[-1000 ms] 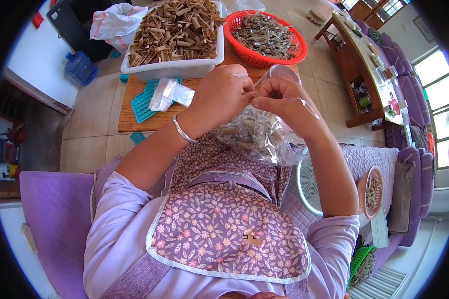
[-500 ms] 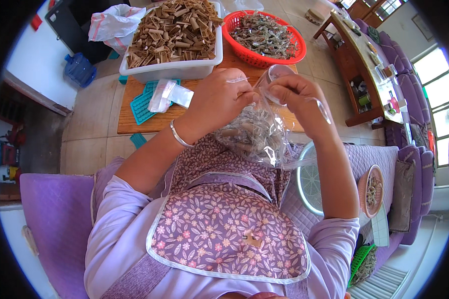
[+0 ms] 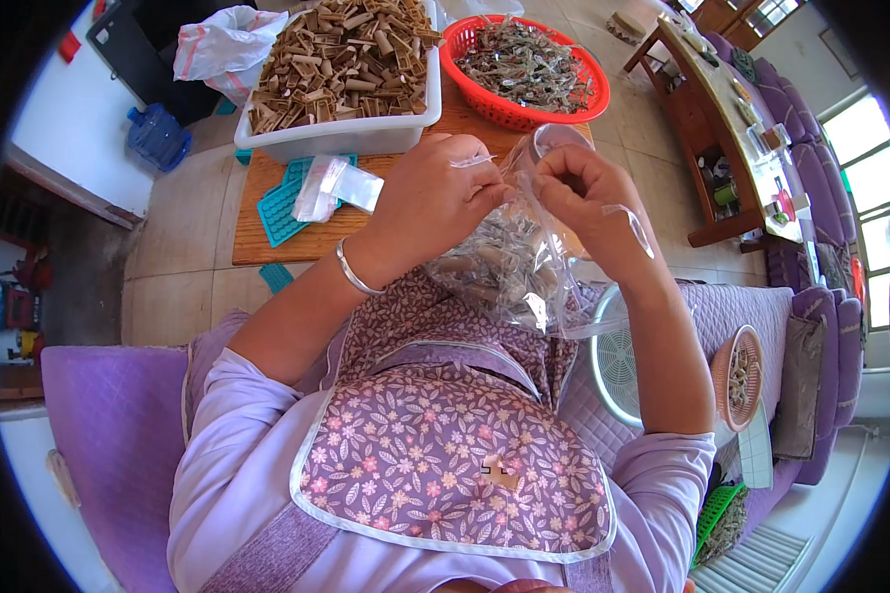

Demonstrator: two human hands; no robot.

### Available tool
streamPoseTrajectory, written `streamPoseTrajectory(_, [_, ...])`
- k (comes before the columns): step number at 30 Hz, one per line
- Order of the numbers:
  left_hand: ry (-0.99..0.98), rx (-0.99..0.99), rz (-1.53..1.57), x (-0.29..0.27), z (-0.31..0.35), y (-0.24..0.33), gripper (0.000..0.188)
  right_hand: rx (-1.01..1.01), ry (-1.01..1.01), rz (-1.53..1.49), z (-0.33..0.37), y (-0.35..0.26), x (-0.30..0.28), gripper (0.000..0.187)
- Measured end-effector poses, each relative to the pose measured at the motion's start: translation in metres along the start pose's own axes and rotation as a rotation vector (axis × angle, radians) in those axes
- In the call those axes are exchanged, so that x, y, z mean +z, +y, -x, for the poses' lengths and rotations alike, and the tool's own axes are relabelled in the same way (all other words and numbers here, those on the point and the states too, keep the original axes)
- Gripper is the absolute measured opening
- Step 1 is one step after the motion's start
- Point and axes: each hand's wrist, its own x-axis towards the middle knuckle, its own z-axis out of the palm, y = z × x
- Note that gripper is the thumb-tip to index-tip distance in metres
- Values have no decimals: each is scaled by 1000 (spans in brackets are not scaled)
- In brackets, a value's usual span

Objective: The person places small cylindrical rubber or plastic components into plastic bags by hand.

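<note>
A clear plastic bag [image 3: 499,272] full of small wrapped pieces hangs in front of my apron, above my lap. My left hand [image 3: 430,193] is closed in a pinch at the bag's upper edge, with a thin clear strip lying across its fingers. On the other side, my right hand [image 3: 593,208] pinches the bag's top between thumb and fingers. A curved band of clear plastic [image 3: 561,138] rises beside the right fingertips; whether it belongs to the bag I cannot tell. Another clear strip [image 3: 631,227] loops against the back of that hand.
On the wooden table [image 3: 257,222] stand a white tub [image 3: 331,143] of brown cardboard-like pieces and a red basket [image 3: 524,117] of wrapped pieces. Small clear bags [image 3: 336,188] lie on teal molds [image 3: 282,212]. A pale round basket [image 3: 615,361] and a pink basket [image 3: 737,381] sit at right.
My right hand has shifted slightly, its thumb and fingers resettling on the bag's top. My left hand stays almost where it was, still pinching.
</note>
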Motion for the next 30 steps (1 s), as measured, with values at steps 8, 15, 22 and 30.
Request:
streamPoseTrajectory(8, [-23,25,-49,-2,-3,5,16,-24,-82,-72,-3,4,3,17])
streamPoseTrajectory(15, [-5,8,-25,-1,0,2,15,156,-102,-345,-3,-1,-6,14])
streamPoseTrajectory(22, [3,21,-65,0,-1,5,16,13,13,-75,1,5,10,13])
streamPoseTrajectory(30, [3,26,-48,6,1,4,18,-144,29,229,1,1,15,12])
